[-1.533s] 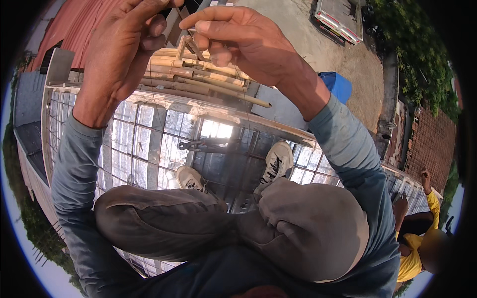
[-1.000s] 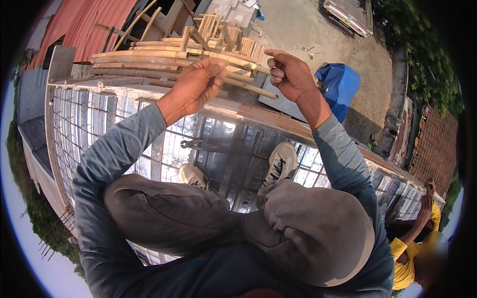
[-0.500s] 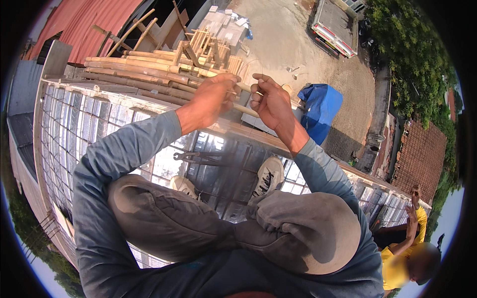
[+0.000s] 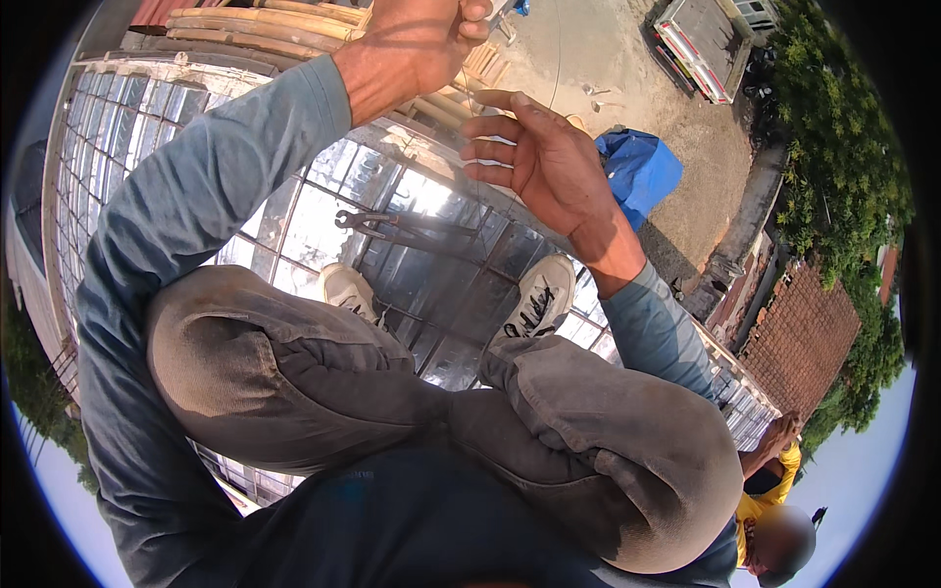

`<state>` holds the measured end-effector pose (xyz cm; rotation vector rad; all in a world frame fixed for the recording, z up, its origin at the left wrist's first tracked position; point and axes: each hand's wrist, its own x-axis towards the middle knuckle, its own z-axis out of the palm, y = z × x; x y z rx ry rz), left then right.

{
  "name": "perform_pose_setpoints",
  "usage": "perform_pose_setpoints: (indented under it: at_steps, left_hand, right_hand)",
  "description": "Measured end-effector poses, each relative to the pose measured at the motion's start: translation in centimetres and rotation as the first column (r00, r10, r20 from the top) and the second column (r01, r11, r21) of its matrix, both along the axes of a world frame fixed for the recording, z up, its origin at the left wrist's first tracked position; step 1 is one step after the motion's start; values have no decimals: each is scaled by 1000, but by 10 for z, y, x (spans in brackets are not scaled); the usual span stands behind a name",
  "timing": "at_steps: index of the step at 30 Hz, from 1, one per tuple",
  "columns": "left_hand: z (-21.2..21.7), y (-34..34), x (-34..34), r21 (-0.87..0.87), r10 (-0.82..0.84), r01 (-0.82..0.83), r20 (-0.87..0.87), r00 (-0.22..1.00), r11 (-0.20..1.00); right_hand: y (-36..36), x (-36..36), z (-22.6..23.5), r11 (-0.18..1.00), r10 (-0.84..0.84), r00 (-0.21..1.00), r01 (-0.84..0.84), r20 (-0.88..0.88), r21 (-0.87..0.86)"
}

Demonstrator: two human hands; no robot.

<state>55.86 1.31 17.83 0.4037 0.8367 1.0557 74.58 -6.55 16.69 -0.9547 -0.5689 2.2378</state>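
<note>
My left hand (image 4: 417,49) is raised at the top edge, its fingers curled and closed on a thin wire (image 4: 465,78); part of the hand is cut off by the frame. Just below and to the right, my right hand (image 4: 549,171) is open, palm turned inward and fingers spread beside the wire. A long-handled pair of pincers (image 4: 392,225) lies on the steel bar mesh (image 4: 284,220) over shiny metal decking, between and ahead of my shoes (image 4: 539,296).
Bamboo poles (image 4: 260,29) are stacked beyond the deck's edge beam (image 4: 225,83). Below lie a blue tarp (image 4: 642,174) and a parked truck (image 4: 698,44). A tiled roof (image 4: 802,318) stands to the right. Another person in a yellow shirt (image 4: 750,510) is at lower right.
My hands have moved apart: the left rose toward the top edge, while the right dropped slightly and its fingers spread. The view has shifted, and the pincers stay on the mesh.
</note>
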Motion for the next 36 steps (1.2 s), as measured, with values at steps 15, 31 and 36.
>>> perform_pose_setpoints:
  at_steps: [15, 31, 36]
  left_hand:
    - [1, 62, -46, -21, 21, -21, -17, 1000, 1000]
    - [5, 80, -87, -60, 163, -170, -104, 981, 984]
    - [-9, 100, -96, -35, 226, -228, -51, 973, 973]
  right_hand:
    - [2, 5, 7, 993, 111, 986, -114, 122, 16]
    - [-11, -2, -11, 994, 107, 990, -108, 89, 7]
    - [-7, 0, -2, 992, 103, 990, -109, 100, 57]
